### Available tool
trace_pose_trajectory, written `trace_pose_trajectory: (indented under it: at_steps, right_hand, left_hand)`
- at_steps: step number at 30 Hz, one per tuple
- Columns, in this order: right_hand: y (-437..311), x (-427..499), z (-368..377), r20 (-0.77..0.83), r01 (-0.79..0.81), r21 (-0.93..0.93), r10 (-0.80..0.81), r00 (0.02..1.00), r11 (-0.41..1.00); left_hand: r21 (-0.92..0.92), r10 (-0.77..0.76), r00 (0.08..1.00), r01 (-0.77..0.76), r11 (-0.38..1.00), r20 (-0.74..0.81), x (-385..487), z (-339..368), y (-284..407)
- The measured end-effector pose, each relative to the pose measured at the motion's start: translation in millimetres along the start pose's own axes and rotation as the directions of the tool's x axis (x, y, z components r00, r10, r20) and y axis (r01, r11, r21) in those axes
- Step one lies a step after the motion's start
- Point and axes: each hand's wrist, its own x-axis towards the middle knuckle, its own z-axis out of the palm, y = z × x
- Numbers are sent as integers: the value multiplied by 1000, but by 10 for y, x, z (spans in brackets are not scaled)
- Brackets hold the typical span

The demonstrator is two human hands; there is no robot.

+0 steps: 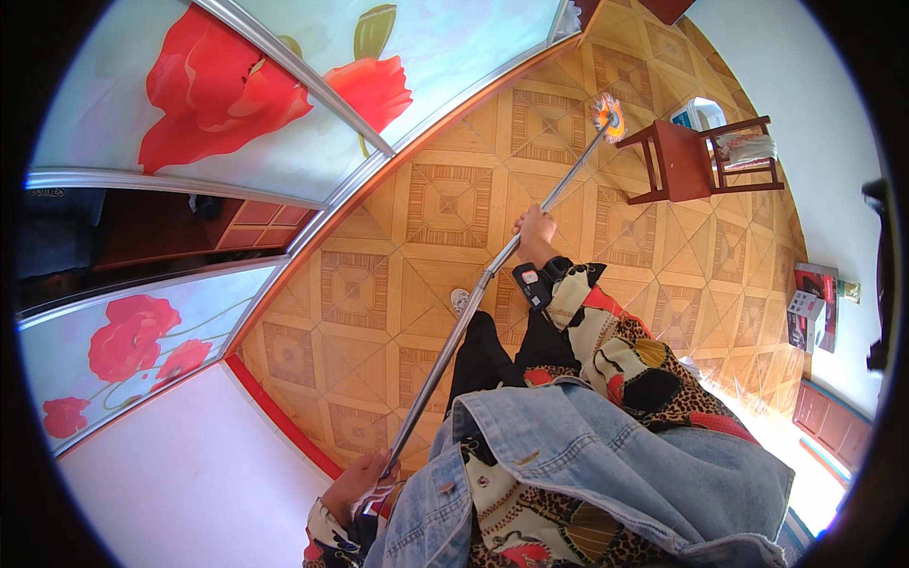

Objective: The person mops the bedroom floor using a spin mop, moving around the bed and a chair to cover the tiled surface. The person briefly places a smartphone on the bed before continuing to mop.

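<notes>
A long metal pole [444,355] runs slantwise across the view, with a round orange and white mop head [608,118] at its far end, over the patterned floor [447,206]. My right hand [536,226] is closed around the pole's upper part, just beyond a joint in the tube. Near the lower end, at the bottom of the picture, my left hand [361,483] grips the same pole. The mop head is close to the legs of a dark red wooden chair [679,162].
A white plastic bucket [699,113] stands behind the chair, which has a cloth [746,150] on it. Sliding wardrobe doors [284,42] with red flowers line the left side, one part open. Cartons [809,309] lie by the right wall. A white shoe [460,299] shows below me.
</notes>
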Motion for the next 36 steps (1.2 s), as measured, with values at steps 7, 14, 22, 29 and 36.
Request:
trace_pose_trajectory:
  at_steps: [7, 14, 22, 29, 36]
  right_hand:
    - [10, 74, 55, -6, -56, 69, 57, 998, 996]
    - [48, 80, 59, -75, 109, -241, -130, 989, 965]
    - [42, -24, 115, -106, 153, -230, -181, 978, 961]
    - [63, -116, 154, 95, -30, -84, 38, 995, 996]
    - [254, -123, 130, 58, 17, -292, 0, 998, 956]
  left_hand:
    - [55, 43, 999, -43, 998, 1, 140, -129, -87]
    - [940, 738, 583, 183, 287, -339, 131, 83, 30]
    - [935, 750, 558, 200, 293, -355, 188, 34, 65]
    - [79, 7, 1000, -8, 997, 20, 36, -166, 165]
    - [293, -7, 1000, 13, 956, -22, 45, 30, 176]
